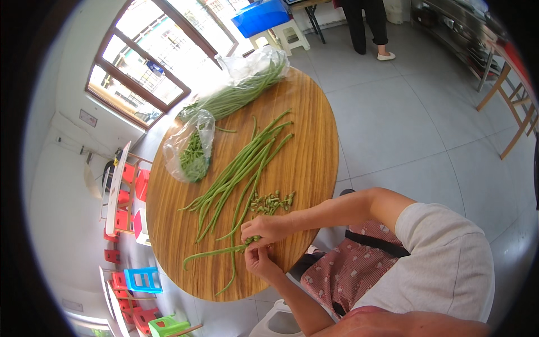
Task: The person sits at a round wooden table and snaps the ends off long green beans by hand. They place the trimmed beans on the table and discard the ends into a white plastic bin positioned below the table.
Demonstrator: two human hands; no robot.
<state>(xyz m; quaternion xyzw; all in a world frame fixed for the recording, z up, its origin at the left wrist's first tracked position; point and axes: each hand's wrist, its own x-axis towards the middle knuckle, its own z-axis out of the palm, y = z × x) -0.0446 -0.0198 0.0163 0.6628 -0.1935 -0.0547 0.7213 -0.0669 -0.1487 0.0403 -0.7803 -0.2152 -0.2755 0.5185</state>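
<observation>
My right hand holds several short green bean pieces against a long green bean, whose far part reaches left over the round wooden table. The fingers of my left hand pinch at the bean's near end, close beside the right; the exact contact is partly hidden. A loose bunch of long beans lies beyond my hands. By my right wrist is a small pile of bean tips. Cut beans fill a clear plastic bag.
A larger clear bag of long beans lies at the table's far edge. A person stands on the tiled floor beyond. Red stools, a blue stool and a white stool stand around.
</observation>
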